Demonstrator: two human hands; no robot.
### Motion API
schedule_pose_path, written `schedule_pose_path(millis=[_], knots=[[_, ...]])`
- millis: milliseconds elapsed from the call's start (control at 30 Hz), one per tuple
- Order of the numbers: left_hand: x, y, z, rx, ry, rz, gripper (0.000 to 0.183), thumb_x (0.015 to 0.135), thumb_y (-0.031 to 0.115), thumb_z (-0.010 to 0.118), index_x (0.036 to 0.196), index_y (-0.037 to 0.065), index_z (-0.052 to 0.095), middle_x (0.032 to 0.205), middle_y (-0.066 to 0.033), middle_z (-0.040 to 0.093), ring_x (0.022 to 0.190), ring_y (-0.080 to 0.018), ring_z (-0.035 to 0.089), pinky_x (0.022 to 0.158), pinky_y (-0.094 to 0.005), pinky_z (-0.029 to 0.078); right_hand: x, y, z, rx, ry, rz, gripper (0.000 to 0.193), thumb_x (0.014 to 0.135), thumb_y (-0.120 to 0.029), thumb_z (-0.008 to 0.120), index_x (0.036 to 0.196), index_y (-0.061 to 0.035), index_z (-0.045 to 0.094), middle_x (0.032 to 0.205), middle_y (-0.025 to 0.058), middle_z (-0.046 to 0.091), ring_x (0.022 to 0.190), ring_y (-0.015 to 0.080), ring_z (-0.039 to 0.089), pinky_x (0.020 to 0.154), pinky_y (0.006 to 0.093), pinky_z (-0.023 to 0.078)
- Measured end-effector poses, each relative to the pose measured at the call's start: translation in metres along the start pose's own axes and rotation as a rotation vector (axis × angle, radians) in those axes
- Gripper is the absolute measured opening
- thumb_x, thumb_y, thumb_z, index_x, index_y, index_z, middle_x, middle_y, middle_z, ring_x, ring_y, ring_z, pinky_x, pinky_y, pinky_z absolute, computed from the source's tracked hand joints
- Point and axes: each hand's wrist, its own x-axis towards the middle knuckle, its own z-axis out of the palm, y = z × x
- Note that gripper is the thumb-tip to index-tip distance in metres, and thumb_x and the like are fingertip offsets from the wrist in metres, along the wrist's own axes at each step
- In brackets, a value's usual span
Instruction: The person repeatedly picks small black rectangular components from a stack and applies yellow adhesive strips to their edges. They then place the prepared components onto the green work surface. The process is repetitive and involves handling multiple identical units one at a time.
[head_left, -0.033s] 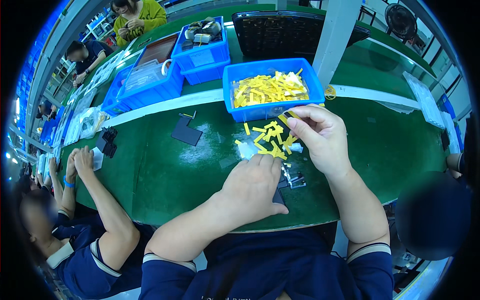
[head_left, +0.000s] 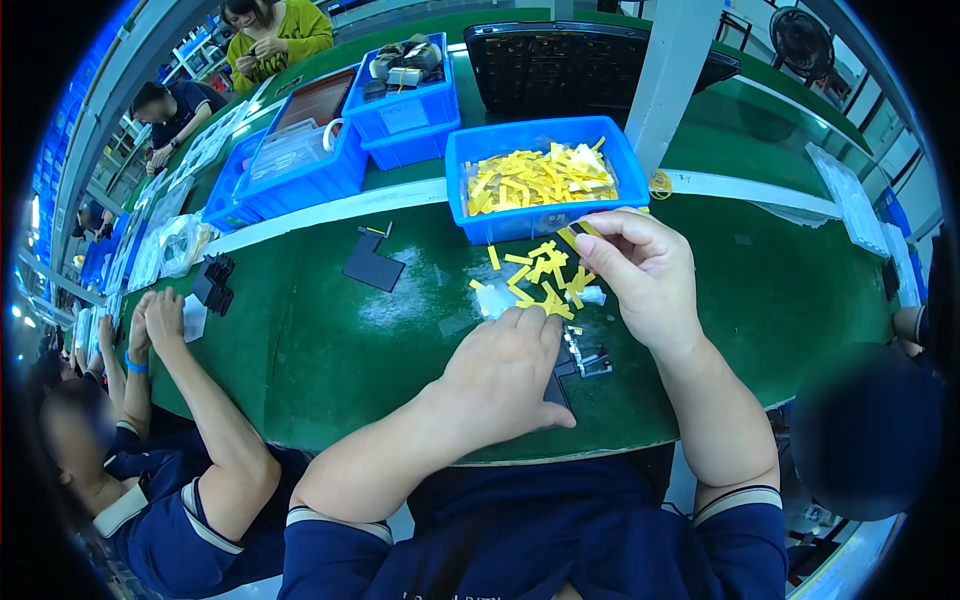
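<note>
My right hand (head_left: pixel 645 270) is raised near the blue bin's front edge, thumb and fingers pinching a small yellow-and-black strip (head_left: pixel 568 236). My left hand (head_left: pixel 500 372) rests palm down on the table, thumb apart from its fingers. It partly covers a dark flat part (head_left: pixel 557 400), and its fingertips reach the near edge of a pile of yellow strips (head_left: pixel 547 268). Beside those fingers, small silver metal pieces (head_left: pixel 590 360) lie by the dark part. Whatever is under the left palm is hidden.
A blue bin (head_left: pixel 547 222) full of yellow strips stands behind the pile. To the left lies a dark L-shaped part (head_left: pixel 373 268). Farther back are stacked blue bins (head_left: pixel 405 115) and a metal post (head_left: pixel 675 85). A co-worker's hands (head_left: pixel 160 320) work at the left.
The co-worker's hands at the left have shifted slightly. My own hands stay practically where they were.
</note>
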Motion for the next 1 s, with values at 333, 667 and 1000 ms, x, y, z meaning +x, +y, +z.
schedule_pose_path(millis=[333, 667, 1000], knots=[[0.016, -0.029, -0.002, -1.216, 0.221, -0.301, 0.017, 0.087, 0.007, 0.059, 0.101, -0.001, 0.058, 0.088, -0.0039, 0.062, 0.080, -0.0080, 0.058, 0.074, -0.0226, 0.047, -0.003, -0.009, 0.002, -0.314, -0.056, -0.403, 0.013, 0.071, -0.003, 0.069, 0.084, -0.0010, 0.069, 0.079, 0.0093, 0.066, 0.078, 0.0202, 0.061, 0.074, 0.0305, 0.047], [0.015, -0.030, 0.002, -1.399, 0.245, -0.187, 0.018, 0.090, 0.009, 0.054, 0.106, 0.002, 0.049, 0.093, -0.0109, 0.064, 0.087, -0.0142, 0.063, 0.078, -0.0260, 0.050, -0.001, -0.011, 0.001, -0.275, -0.084, -0.311, 0.011, 0.071, -0.002, 0.068, 0.082, 0.0007, 0.069, 0.076, 0.0105, 0.066, 0.074, 0.0193, 0.061, 0.072, 0.0315, 0.047], [0.016, -0.028, 0.002, -1.418, 0.259, -0.194, 0.017, 0.090, 0.008, 0.054, 0.106, 0.003, 0.049, 0.093, -0.0112, 0.064, 0.087, -0.0148, 0.063, 0.079, -0.0268, 0.050, -0.002, -0.011, 0.001, -0.335, -0.068, -0.339, 0.012, 0.070, -0.001, 0.068, 0.082, 0.0005, 0.068, 0.074, 0.0099, 0.065, 0.072, 0.0198, 0.061, 0.068, 0.0305, 0.047]])
